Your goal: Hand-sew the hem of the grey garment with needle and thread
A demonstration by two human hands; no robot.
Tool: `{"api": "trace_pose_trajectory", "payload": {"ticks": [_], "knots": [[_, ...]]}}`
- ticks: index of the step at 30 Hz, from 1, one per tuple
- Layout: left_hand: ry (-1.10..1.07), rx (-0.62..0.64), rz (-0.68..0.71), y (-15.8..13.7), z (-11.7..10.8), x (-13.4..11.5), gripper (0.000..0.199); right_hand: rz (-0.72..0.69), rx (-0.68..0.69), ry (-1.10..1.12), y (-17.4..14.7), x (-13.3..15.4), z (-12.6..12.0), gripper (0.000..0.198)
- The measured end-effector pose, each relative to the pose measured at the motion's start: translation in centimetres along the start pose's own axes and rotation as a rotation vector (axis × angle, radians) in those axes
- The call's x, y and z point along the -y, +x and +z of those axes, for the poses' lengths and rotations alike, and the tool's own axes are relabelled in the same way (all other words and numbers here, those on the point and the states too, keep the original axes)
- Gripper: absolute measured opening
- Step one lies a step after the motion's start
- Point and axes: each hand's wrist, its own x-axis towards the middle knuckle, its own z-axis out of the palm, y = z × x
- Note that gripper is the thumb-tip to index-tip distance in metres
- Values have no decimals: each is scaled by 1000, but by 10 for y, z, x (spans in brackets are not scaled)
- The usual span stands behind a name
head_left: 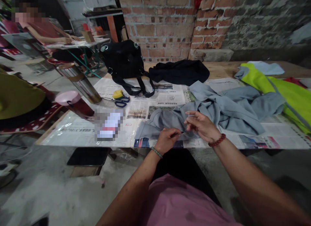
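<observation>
OK, head view: got grey cloth (230,104) rumpled on the worktop (222,68), spread from mid near edge toward the right end. See left hand (167,140) closed to a pinch above the near edge; can't identify anything in that pinch. See right hand (200,125) narrowed too, apparently pinching a thin pale strand (189,113), too fine to name. Can't confirm contact of either with the cloth.

Judging by the folds: light, soft, limp, not fragile, unlikely to slip. Best taken by a single layer at the flatter left end, not by the bunched middle.

Runs lengthwise roughly along the near edge, angling slightly farther from it going right. Points flatter end left, other end toward yellow vest (282,89), one flap toward the far edge.

Note also scissors (121,102) left of the cloth, blurred phone (110,124) closer to the near edge.
</observation>
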Motion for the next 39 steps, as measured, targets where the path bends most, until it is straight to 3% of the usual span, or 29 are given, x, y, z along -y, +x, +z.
{"api": "trace_pose_trajectory", "payload": {"ticks": [4, 8, 11, 14, 17, 21, 24, 26, 29, 32, 34, 36, 39], "knots": [[-11, -5, -1, 0, 0, 0, 9, 67, 60, -5, 5, 9, -14, 33], [-12, 14, -11, 1, -1, -1, 10, 131, 51, -229, 12, 11, -26, 28], [-9, 8, -16, 0, 0, -1, 9, 54, 56, -432, 16, 10, -32, 24], [-14, 7, -19, 0, 0, -1, 9, -53, 44, -493, 16, 10, -32, 20], [-10, 1, -20, 1, 0, -2, 9, -55, 27, -330, 12, 13, -27, 22], [-12, -1, -2, 1, 0, -2, 10, 103, 201, 61, 8, 12, -17, 23], [-23, 2, 18, 1, 1, 0, 10, 165, 266, 157, 7, 6, -10, 19], [-23, 6, 16, 1, 1, 1, 11, 27, 226, 61, 6, 3, -7, 16], [-14, 20, 7, 1, 1, 1, 10, -373, 206, -391, 5, -1, -8, 17], [-6, 21, -5, 1, 1, 1, 10, -819, 381, -894, 11, -4, -18, 19], [-10, 17, -4, 1, 2, 1, 10, -1040, 472, -1111, 18, -8, -28, 23], [-22, 14, 7, 1, 2, 2, 9, -1149, 474, -1267, 26, -10, -39, 28], [-32, 14, 16, 0, 2, 2, 9, -1200, 387, -1400, 38, -11, -53, 29]]}}
